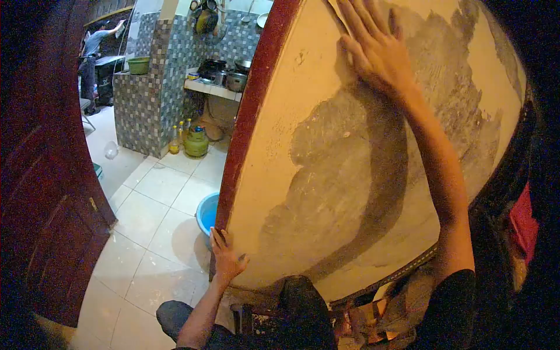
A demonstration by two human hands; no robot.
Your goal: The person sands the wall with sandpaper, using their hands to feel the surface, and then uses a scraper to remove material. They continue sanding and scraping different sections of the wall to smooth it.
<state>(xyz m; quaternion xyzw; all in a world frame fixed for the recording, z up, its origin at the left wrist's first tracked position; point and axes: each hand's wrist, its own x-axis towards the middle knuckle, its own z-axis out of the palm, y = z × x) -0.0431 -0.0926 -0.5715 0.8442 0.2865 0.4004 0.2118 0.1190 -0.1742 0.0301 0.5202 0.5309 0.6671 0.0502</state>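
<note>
My right hand [376, 49] lies high on a cream wall [274, 169], its fingers stretched out and palm toward the surface. A dark narrow line shows beside its fingertips; I cannot make out whether it is a shadow or a thing. Large grey bare patches [326, 181] spread over the wall where the paint is gone. The arm throws a long curved shadow across them. Low on the left, my left hand [227, 256] rests at the wall's edge by the dark red door frame [248, 125], with fingers apart and thumb out.
A dark red door [55, 192] stands at the left. Beyond the frame are a blue basin [205, 213], a green gas cylinder [196, 143], bottles and a counter with pots [235, 80]. A person [93, 58] stands far back. Red cloth [523, 224] hangs at the right.
</note>
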